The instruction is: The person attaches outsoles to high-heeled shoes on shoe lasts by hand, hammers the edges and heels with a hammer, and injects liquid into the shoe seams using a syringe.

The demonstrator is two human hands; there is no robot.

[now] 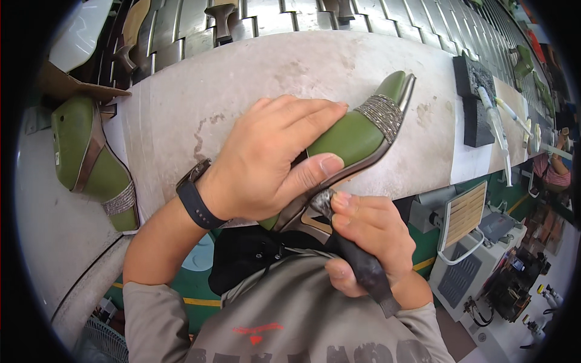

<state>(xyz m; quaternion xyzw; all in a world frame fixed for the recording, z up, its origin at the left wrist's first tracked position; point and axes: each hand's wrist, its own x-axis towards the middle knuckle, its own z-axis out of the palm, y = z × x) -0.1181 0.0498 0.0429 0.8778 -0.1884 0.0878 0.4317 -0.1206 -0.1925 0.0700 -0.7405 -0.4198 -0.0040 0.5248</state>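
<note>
We see a glossy green shoe form fitted with a sandal (pixel 350 138), its toe pointing up and to the right, its heel end running toward the body. A band of glittering grey-brown cords (pixel 382 116) crosses this form near its toe, and a metallic brown sole (pixel 376 158) edges it. Our left hand (pixel 272 160) grasps the form from above, thumb along its near side. Our right hand (pixel 375 236), just below the form, clutches a dark, limp, strip-like piece (pixel 363 266), whose frayed grey tip is at the sole's edge; we cannot tell whether it presses there. Beneath the form's toe end spreads a pale, stained table (pixel 423 139). Well to the form's right sit a black, porous block (pixel 475 81) and slender white-handled brushes (pixel 495 121). Well to its left is a second green shoe form with brown straps (pixel 75 142). Beyond it runs a slatted metal conveyor (pixel 315 22).
</note>
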